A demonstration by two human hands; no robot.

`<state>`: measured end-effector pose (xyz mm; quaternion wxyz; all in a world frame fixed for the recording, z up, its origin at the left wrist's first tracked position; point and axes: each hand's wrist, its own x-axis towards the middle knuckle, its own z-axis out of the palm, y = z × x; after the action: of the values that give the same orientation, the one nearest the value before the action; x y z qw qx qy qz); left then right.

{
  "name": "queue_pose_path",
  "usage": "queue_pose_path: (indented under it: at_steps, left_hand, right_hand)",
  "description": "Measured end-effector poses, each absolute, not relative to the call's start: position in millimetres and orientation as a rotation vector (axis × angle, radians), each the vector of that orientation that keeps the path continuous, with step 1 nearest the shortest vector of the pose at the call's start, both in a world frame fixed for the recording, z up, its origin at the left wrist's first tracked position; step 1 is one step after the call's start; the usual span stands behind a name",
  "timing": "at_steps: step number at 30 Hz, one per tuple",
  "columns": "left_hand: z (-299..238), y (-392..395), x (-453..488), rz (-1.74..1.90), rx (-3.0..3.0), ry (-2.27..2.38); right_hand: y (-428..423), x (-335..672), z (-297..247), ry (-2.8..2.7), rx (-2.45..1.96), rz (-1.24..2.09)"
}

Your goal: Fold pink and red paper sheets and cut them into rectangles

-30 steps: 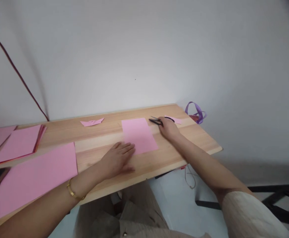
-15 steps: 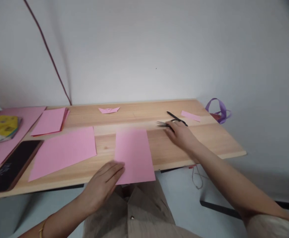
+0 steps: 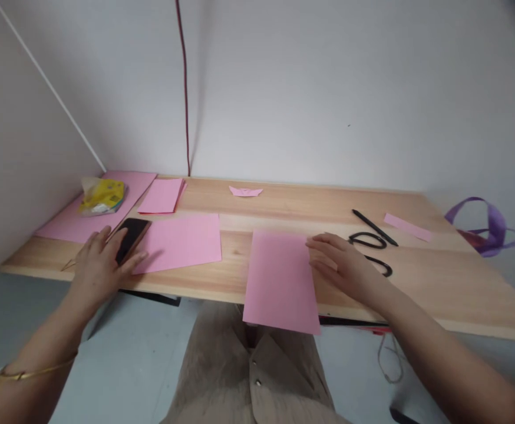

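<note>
A pink paper sheet [image 3: 280, 280] lies in front of me and hangs over the front edge of the wooden table [image 3: 438, 282]. My right hand [image 3: 343, 264] rests on its right edge with the fingers stretched out flat. Black scissors [image 3: 372, 250] lie just right of that hand, and a black pen [image 3: 375, 227] lies behind them. My left hand [image 3: 98, 265] is far left, fingers spread over the near end of a black phone [image 3: 130, 235]. A larger pink sheet [image 3: 180, 240] lies between my two hands.
A stack of pink and red paper [image 3: 162, 195], a yellow packet [image 3: 102, 196] on another pink sheet, a small folded pink piece [image 3: 245, 191] and a pink strip [image 3: 408, 227] lie toward the back. Purple ribbon [image 3: 482, 227] sits at the far right. A red cord [image 3: 183, 88] hangs down the wall.
My view has swung left. My left hand has left the pink sheet and gone to the phone. My right hand has let go of the scissors and moved onto the sheet's right edge.
</note>
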<state>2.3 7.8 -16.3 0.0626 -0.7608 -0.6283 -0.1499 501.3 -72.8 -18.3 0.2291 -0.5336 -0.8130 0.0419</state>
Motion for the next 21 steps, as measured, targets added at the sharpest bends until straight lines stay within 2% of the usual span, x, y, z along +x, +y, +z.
queue_pose_path:
  at_steps: [5, 9, 12, 21]
  left_hand:
    - [-6, 11, -9, -0.230, -2.261, -1.790]
    - [-6, 4, -45, -0.179, -2.038, -2.200]
    - [-7, 6, -67, -0.091, -2.102, -2.473]
    - [10, 25, -24, 0.151, -2.140, -2.447]
  right_hand:
    - [-42, 460, -1, -2.378, -1.355, 0.152]
    - [-8, 403, 6, -2.581, -1.042, 0.277]
    - [15, 364, 1, -2.731, -0.884, 0.369]
    - [42, 316, -23, -2.991, -1.074, 0.272]
